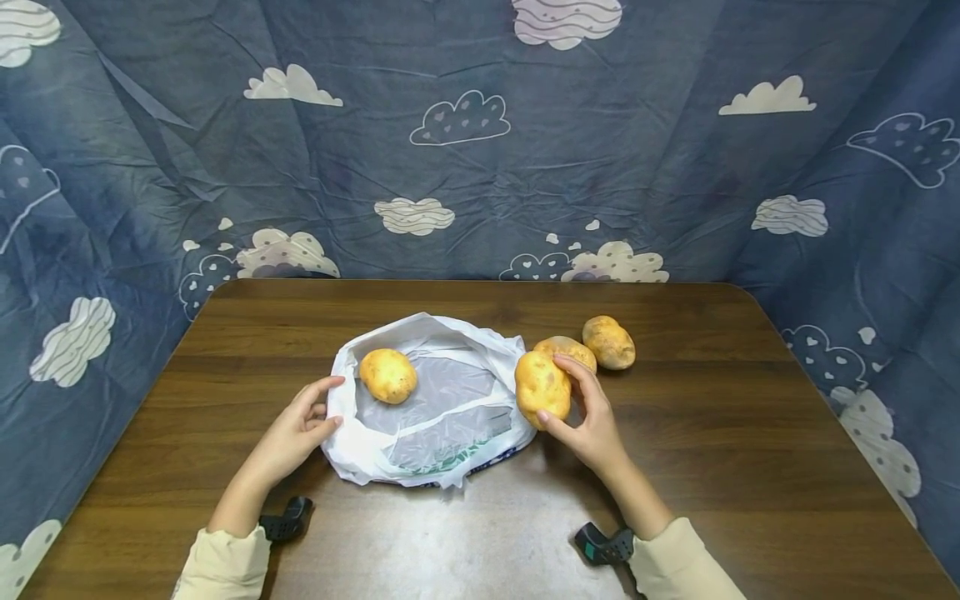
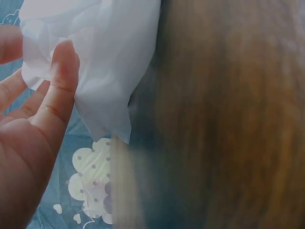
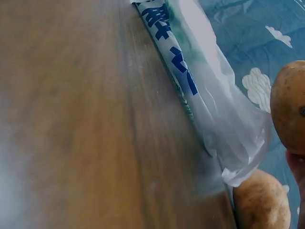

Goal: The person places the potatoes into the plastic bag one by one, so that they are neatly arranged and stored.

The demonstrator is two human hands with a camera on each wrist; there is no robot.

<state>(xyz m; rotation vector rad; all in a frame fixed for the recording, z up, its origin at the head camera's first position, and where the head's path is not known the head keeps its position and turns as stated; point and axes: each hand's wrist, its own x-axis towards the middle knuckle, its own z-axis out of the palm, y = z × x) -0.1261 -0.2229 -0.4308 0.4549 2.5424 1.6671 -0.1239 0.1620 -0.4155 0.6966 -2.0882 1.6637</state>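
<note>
A white plastic bag (image 1: 442, 417) lies spread open on the table, with one potato (image 1: 387, 376) inside at its left. My left hand (image 1: 296, 429) touches the bag's left rim with fingers and thumb; in the left wrist view the thumb lies against the white plastic (image 2: 109, 62). Between the fingers and thumb of my right hand (image 1: 596, 421) is a second potato (image 1: 542, 389), held at the bag's right edge. The right wrist view shows this held potato (image 3: 289, 107) at its right side, beside the bag (image 3: 224, 109) with blue printing.
Two more potatoes lie on the table behind my right hand: one (image 1: 567, 348) partly hidden by the held potato, the other (image 1: 609, 342) farther right. The brown wooden table (image 1: 750, 467) ends at a blue cloud-patterned cloth (image 1: 465, 192).
</note>
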